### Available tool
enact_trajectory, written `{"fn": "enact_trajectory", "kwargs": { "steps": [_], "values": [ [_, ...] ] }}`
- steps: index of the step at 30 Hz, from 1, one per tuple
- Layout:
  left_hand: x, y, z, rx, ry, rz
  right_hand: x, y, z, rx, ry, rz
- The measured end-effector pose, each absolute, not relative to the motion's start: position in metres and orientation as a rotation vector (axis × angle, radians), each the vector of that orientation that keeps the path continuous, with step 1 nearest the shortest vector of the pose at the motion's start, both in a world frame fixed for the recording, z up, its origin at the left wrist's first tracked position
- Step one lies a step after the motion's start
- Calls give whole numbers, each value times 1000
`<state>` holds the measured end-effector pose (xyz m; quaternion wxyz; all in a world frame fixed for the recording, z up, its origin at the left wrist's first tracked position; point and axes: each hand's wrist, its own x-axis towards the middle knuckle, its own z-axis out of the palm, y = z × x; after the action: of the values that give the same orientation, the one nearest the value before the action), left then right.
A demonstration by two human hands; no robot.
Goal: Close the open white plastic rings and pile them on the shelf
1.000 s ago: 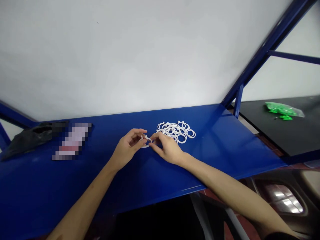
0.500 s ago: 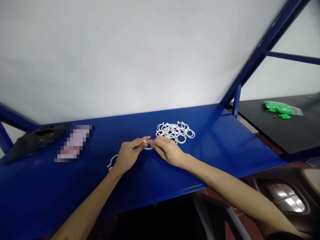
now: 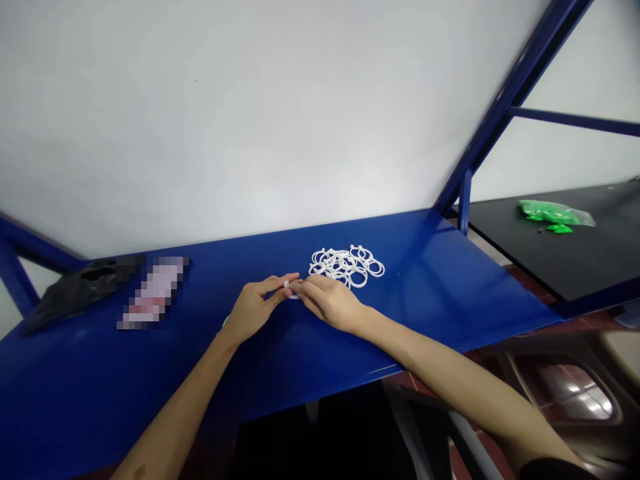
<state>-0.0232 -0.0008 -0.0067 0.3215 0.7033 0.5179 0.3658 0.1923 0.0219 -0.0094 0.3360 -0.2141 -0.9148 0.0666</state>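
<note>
My left hand (image 3: 253, 308) and my right hand (image 3: 327, 301) meet over the blue shelf (image 3: 450, 293), fingertips pinched together on one small white plastic ring (image 3: 289, 286). Most of that ring is hidden by my fingers. A pile of several white rings (image 3: 346, 265) lies just behind my right hand, apart from it. A sliver of another white ring (image 3: 225, 321) shows by my left wrist.
A black bag (image 3: 75, 290) and a blurred pink-white packet (image 3: 153, 292) lie at the shelf's left. A blue frame post (image 3: 493, 120) rises at the right. Beyond it a black surface (image 3: 575, 267) carries a bag of green parts (image 3: 553, 213). Dark chair parts sit below the shelf edge.
My fingers have closed tighter on the ring, pinching its ends together. The view has drifted slightly; the loose ring by my left wrist is now mostly hidden.
</note>
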Motion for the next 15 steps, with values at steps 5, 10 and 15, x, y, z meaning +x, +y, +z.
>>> {"fn": "enact_trajectory", "kwargs": {
  "steps": [5, 10, 15],
  "values": [
    [-43, -14, 8, 1891, 1561, 966, 227, 37, 7, -873, -2158, 182],
    [-86, -40, 3, 2043, 1800, 831, 300, 59, 9, -1256, -2015, 207],
    [-122, -58, -14, 2199, 1875, 668, 331, 73, 1, -1320, -2031, 194]
  ]
}}
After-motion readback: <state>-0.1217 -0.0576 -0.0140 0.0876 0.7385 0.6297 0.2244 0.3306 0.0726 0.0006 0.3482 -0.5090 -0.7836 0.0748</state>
